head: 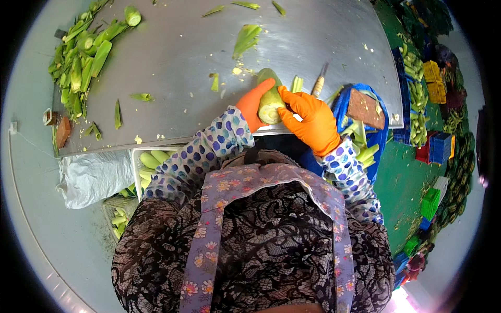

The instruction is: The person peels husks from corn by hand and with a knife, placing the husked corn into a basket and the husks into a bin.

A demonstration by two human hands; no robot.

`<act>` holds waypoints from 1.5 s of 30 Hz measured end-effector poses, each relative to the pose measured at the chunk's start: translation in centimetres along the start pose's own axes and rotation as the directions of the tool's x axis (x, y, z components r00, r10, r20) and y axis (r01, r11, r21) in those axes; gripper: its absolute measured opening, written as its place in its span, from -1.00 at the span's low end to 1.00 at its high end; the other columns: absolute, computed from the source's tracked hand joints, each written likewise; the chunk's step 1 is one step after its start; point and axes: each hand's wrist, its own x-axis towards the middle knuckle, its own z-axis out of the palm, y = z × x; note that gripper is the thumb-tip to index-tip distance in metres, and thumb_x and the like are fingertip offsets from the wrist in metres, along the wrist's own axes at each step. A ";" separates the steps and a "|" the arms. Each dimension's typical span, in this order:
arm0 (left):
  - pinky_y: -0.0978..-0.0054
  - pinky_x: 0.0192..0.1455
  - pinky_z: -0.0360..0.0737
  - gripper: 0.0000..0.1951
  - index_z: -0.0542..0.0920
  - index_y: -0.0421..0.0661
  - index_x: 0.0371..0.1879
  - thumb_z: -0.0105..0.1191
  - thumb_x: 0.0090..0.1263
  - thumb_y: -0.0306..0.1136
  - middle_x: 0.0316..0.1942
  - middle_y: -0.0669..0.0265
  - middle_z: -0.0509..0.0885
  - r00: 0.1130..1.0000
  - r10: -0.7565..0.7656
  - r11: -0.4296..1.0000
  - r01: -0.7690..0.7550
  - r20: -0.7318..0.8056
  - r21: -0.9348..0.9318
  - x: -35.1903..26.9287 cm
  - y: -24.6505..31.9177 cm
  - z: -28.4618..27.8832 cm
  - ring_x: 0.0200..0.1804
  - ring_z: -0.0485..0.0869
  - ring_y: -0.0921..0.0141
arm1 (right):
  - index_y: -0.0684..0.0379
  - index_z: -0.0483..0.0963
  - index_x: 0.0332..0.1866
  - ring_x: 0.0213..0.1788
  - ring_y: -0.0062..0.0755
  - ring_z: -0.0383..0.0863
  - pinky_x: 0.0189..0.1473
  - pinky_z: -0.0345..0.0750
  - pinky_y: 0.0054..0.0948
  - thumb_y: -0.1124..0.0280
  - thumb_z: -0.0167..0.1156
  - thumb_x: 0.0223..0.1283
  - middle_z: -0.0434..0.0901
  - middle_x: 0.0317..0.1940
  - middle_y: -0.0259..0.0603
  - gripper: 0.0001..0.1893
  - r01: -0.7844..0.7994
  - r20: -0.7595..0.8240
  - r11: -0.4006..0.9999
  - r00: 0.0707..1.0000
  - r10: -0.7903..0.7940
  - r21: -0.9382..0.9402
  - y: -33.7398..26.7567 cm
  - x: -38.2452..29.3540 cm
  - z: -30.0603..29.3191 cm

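Note:
At the near edge of the metal table, my left hand, in an orange glove, is closed around an ear of corn in green husk, its pale cut end towards me. My right hand, also orange-gloved, has its thumb and fingertips against the right side of the same ear. Beyond my right hand lie a short piece of green stalk or husk and a knife with a light handle, its blade pointing away. A loose green husk piece rests farther back among pale crumbs.
Husks and ears are heaped at the table's left. A blue bag holding husks hangs at the right edge, a brown block on it. Below the near edge stands a white crate of peeled ears. Blue crates of green produce stand right.

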 end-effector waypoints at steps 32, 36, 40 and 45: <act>0.15 0.29 0.51 -0.45 0.38 -0.16 0.31 0.15 0.44 -0.14 0.17 0.10 0.55 0.925 -0.205 0.958 0.122 0.320 0.258 -0.4 -6.1 2.6 0.17 0.59 0.25 | 0.28 0.49 0.20 -0.10 0.01 0.64 -0.05 0.55 -0.16 0.10 0.16 0.37 0.66 -0.11 0.06 -0.51 -0.619 -0.514 0.711 0.752 0.413 -0.335 12.4 -20.0 -6.3; 0.12 0.34 0.45 -0.50 0.39 -0.18 0.27 0.13 0.40 -0.29 0.16 0.11 0.58 0.957 -0.030 0.982 -0.026 0.289 0.185 2.1 -8.2 2.7 0.21 0.56 0.20 | 0.26 0.35 0.38 -0.07 -0.50 0.59 -0.18 0.59 -0.46 -0.08 0.07 0.41 0.57 0.11 -0.14 -0.34 -0.407 0.183 0.181 0.707 0.683 0.895 2.6 -13.5 -2.1; 0.18 0.31 0.46 -0.50 0.40 -0.15 0.27 0.16 0.37 -0.34 0.14 0.19 0.59 0.955 -0.037 0.944 -0.063 0.294 0.324 1.9 -8.2 2.3 0.19 0.56 0.23 | 0.26 0.40 0.33 -0.07 -0.50 0.60 -0.28 0.60 -0.53 0.05 0.10 0.44 0.59 0.08 -0.18 -0.45 -0.320 0.032 0.199 0.592 0.805 0.926 -0.7 -11.0 2.3; 0.26 0.32 0.42 -0.38 0.39 -0.16 0.29 0.27 0.19 -0.49 0.15 0.26 0.58 0.926 0.040 0.866 -0.220 0.375 0.450 0.1 -7.5 2.4 0.23 0.53 0.29 | 0.25 0.45 0.25 -0.01 -0.48 0.64 0.02 0.59 -0.47 0.29 0.08 0.48 0.64 0.04 -0.21 -0.63 0.039 0.021 -0.054 0.590 0.807 0.998 1.3 -11.0 4.5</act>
